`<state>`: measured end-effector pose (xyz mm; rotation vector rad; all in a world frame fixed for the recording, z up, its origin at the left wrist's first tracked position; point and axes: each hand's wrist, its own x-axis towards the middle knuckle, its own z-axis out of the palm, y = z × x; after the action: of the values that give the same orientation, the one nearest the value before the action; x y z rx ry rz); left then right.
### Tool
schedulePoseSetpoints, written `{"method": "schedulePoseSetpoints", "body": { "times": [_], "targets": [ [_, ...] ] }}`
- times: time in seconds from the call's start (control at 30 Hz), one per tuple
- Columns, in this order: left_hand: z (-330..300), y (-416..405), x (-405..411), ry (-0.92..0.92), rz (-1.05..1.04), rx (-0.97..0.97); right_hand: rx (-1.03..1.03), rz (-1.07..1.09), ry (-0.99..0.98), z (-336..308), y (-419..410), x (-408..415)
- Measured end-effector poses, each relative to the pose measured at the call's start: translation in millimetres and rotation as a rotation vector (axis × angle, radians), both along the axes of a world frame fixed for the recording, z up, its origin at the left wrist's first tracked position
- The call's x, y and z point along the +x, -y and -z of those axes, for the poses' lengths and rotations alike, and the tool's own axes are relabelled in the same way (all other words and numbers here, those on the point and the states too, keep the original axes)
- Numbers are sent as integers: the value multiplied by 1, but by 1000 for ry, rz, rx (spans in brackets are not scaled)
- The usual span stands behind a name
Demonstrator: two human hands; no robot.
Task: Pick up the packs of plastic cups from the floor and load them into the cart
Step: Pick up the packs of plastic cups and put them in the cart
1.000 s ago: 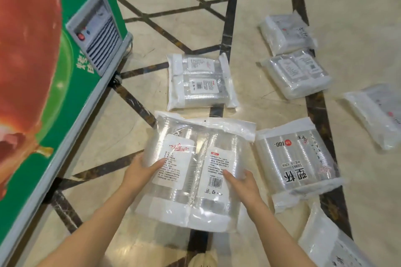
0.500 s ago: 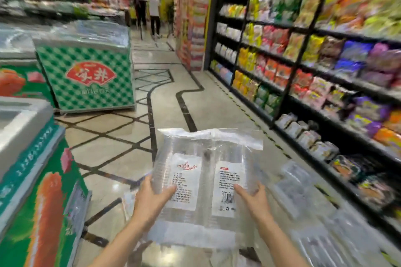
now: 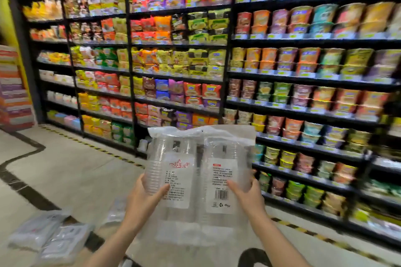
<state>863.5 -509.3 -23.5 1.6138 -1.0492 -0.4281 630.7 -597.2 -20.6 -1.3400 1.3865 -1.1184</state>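
A person lifts a clear plastic pack of stacked transparent cups (image 3: 198, 178) off the floor and has turned from the tiled aisle to face black shelves of bright noodle packets (image 3: 173, 60); the carry to the cart is judged under way, though no cart is plainly visible. The left hand (image 3: 142, 198) and right hand (image 3: 248, 195) grip the pack's lower sides, thumbs clamped on its labelled front, fingers hidden behind. The pack stands upright at chest height, long axis running six to twelve o'clock, sealed flap uppermost; more white-wrapped packs (image 3: 50, 238) lie on the floor at eight o'clock.
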Motion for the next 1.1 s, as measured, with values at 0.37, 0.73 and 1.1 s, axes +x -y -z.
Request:
{"method": "schedulePoseSetpoints", "body": {
  "times": [0.37, 0.73, 1.1],
  "targets": [
    [21, 92, -490, -72, 811, 70, 14, 775, -44, -6, -106, -475],
    [32, 149, -817, -24, 1154, 199, 111, 1177, -4, 29, -119, -741],
    [36, 358, -1101, -77, 1258, 196, 94, 1359, 15, 22, 65, -998]
  ]
}}
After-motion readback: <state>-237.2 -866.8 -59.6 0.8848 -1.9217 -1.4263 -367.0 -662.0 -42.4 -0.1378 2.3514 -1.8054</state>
